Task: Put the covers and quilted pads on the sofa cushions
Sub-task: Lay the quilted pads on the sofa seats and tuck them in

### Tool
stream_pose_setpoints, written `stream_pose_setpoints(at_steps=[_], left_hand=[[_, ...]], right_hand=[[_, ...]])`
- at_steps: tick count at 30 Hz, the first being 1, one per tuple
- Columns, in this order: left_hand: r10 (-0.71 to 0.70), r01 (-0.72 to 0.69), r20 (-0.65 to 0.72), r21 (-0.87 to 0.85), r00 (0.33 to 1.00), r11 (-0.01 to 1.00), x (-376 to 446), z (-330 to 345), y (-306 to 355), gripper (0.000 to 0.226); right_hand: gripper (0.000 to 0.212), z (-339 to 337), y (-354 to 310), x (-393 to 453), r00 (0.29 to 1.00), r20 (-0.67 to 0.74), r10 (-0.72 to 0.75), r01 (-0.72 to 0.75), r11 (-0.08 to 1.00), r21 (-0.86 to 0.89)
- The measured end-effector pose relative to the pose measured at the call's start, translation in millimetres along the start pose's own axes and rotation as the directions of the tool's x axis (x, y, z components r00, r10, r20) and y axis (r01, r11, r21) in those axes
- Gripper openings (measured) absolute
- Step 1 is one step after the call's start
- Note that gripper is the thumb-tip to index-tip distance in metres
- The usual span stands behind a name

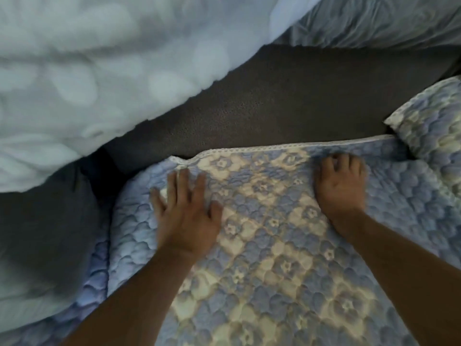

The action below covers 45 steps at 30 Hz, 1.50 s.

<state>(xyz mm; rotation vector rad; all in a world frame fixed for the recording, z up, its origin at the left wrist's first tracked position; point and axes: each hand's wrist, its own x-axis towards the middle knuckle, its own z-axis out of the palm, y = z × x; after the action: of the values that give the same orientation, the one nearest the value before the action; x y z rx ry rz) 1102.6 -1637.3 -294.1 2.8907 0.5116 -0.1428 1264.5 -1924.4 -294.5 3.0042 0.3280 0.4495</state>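
The quilted pad (pixel 274 245) lies spread over the sofa (pixel 287 101) seat, its trimmed far edge against the dark backrest. The left hand (pixel 187 216) presses flat on it, fingers spread. The right hand (pixel 341 188) rests near the pad's far edge, fingers curled into the fabric.

L hand (pixel 185 216) flat, R hand (pixel 340 186) curled, both on quilted pad (pixel 274 258).

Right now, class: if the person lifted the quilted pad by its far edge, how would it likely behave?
The quilted pad would probably droop, since its lace-trimmed edge already ripples. Its puffy stitching suggests it is light for its size. It may slide, as the left hand and right hand press on it.
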Motion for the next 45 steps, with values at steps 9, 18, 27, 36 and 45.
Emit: stream_pose_setpoints(at_steps=[9,18,27,36,45], left_hand=[[0.069,-0.086,0.234,0.063,0.970,0.994,66,-24,-18,0.059],[0.127,-0.136,0.057,0.196,0.990,0.971,49,-35,-14,0.051],[-0.100,0.072,0.285,0.106,0.953,0.992,73,-27,-74,0.076],[0.113,-0.156,0.188,0.234,0.976,0.959,68,-30,-12,0.040],[0.027,-0.025,0.379,-0.012,0.925,1.000,99,-12,2,0.078]], right_hand=[[0.052,13,-94,-4,0.903,0.137,-0.407,0.349,0.882,0.318],[0.052,14,-124,11,0.965,0.164,-0.206,0.178,0.969,0.170],[0.036,21,-121,3,0.996,-0.009,-0.088,0.088,0.975,0.202],[0.048,-5,-134,62,0.658,0.724,-0.210,0.228,0.971,0.074],[0.044,5,-73,29,0.904,0.276,-0.328,0.235,0.918,0.320]])
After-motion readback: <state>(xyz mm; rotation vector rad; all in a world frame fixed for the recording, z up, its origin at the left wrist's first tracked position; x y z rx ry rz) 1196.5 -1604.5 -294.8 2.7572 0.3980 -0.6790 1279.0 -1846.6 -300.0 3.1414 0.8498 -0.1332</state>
